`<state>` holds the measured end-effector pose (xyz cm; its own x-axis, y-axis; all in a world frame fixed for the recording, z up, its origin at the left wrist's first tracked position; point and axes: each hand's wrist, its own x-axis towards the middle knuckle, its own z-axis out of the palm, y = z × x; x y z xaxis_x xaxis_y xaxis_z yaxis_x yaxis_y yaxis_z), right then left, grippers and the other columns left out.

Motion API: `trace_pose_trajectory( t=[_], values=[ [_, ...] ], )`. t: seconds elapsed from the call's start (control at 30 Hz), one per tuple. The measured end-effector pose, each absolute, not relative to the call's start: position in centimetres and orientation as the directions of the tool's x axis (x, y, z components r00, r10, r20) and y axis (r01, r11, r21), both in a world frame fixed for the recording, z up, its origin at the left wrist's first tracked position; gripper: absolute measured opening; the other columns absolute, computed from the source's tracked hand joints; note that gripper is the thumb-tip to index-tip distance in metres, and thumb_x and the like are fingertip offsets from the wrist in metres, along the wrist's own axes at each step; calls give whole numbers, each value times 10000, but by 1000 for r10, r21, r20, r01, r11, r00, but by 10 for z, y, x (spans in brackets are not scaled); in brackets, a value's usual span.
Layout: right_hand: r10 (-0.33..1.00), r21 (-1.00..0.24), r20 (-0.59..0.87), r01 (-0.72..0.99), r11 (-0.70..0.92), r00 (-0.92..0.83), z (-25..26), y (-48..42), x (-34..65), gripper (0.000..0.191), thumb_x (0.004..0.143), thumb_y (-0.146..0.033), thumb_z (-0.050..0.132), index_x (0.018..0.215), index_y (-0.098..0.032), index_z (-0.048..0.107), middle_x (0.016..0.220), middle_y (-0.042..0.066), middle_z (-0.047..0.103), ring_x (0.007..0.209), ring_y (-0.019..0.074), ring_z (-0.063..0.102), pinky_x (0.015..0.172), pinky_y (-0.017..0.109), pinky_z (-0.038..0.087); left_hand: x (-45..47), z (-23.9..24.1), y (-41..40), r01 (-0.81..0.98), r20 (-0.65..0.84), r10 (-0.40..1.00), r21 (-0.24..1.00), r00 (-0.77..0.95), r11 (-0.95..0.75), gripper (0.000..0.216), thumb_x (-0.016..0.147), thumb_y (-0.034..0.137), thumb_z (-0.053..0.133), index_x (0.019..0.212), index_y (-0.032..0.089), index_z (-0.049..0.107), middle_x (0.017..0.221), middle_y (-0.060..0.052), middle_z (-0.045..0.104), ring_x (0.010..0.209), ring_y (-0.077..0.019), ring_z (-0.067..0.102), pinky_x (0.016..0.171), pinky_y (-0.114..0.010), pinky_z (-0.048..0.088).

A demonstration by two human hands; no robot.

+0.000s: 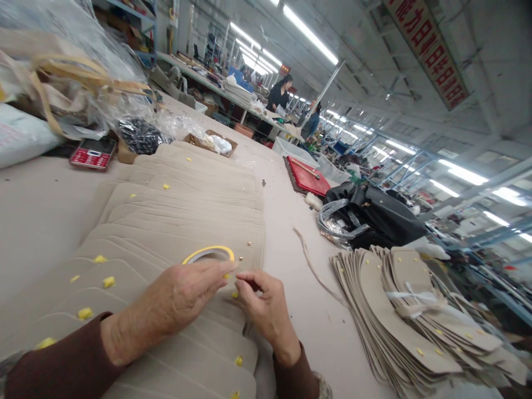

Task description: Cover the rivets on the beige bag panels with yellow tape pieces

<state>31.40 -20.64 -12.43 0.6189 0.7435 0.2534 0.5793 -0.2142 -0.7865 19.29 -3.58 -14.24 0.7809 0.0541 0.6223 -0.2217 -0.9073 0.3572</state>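
Most spread panels (187,210) are judged already tabbed; over them a tape roll (203,251) is gripped by the left hand (183,299), its end pinched by the right hand (264,305).

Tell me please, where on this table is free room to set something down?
Bare table lies left of the spread beige pieces, below the red calculator. A second strip runs between those pieces and the tied stack, crossed by a string. Crowded: plastic bags behind, black handbag at right.
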Motion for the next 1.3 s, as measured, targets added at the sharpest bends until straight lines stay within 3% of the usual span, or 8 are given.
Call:
trace_pose_trajectory(
  t=[0.1, 0.23, 0.5, 0.63, 0.73, 0.87, 1.1, 1.3],
  values=[
    [723, -724, 473, 689, -6, 504, -122, -201, 307, 164, 896, -162, 599, 1004, -173, 721, 851, 41, 724, 741, 151, 642, 722, 250, 510, 194, -147, -38, -241, 652, 13, 299, 758, -923, 380, 1061, 268, 365, 1429, 187, 413, 1254, -72, 694, 1098, -152, 682, 954, -231, 531],
    [711, -528, 615, 848, 51, 340, -121, -195, 304, 166, 934, -117, 521, 908, -183, 672, 791, 43, 700, 734, 157, 623, 707, 260, 490, 195, -147, -41, -231, 656, -1, 263, 754, -937, 348, 1058, 245, 348, 1388, 172, 431, 1198, -81, 711, 1063, -166, 696, 930, -242, 545],
    [625, -338, 735, 941, 0, 264, -134, -194, 304, 197, 837, -56, 492, 771, -183, 627, 620, 6, 621, 569, 137, 576, 573, 238, 442, 196, -136, -46, -261, 593, 9, 368, 805, -893, 238, 1029, 174, 341, 943, 209, 560, 768, 17, 636, 670, -135, 633, 607, -230, 468],
    [603, -563, 643, 825, -47, 473, -132, -191, 297, 172, 796, -97, 534, 752, -170, 683, 627, 17, 667, 534, 128, 604, 551, 224, 472, 195, -136, -44, -187, 540, 30, 342, 841, -921, 294, 1001, 132, 326, 854, 203, 572, 724, 7, 575, 625, -147, 569, 563, -253, 402],
    [593, -914, 251, 389, -114, 765, -129, -186, 300, 113, 779, -225, 608, 705, -174, 677, 567, 3, 663, 475, 128, 600, 491, 219, 487, 195, -135, -47, -209, 570, -6, 292, 821, -933, 303, 979, 99, 326, 870, 207, 586, 738, 3, 552, 613, -155, 525, 550, -272, 358],
    [533, -982, -137, -46, -182, 835, -129, -184, 324, 214, 673, -369, 700, 712, -160, 669, 511, -10, 638, 419, 131, 579, 442, 228, 497, 197, -139, -53, -168, 568, -11, 224, 823, -960, 257, 947, 55, 375, 863, 206, 567, 752, -3, 543, 646, -177, 516, 579, -295, 365],
    [568, -954, -82, 101, -282, 819, -139, -184, 347, 306, 759, -432, 692, 787, -130, 737, 595, 17, 662, 495, 119, 597, 505, 218, 514, 203, -151, -55, -49, 254, -32, 60, 967, -997, 180, 866, 27, 545, 849, 203, 579, 827, -44, 622, 737, -244, 584, 622, -340, 472],
    [645, -810, 151, 468, -354, 749, -143, -177, 343, 222, 868, -322, 597, 763, -175, 725, 617, 5, 688, 542, 139, 615, 544, 222, 483, 205, -146, -58, -45, 236, -25, 82, 971, -996, 203, 882, 12, 485, 830, 194, 557, 816, -51, 594, 737, -235, 559, 616, -321, 471]
  ],
)
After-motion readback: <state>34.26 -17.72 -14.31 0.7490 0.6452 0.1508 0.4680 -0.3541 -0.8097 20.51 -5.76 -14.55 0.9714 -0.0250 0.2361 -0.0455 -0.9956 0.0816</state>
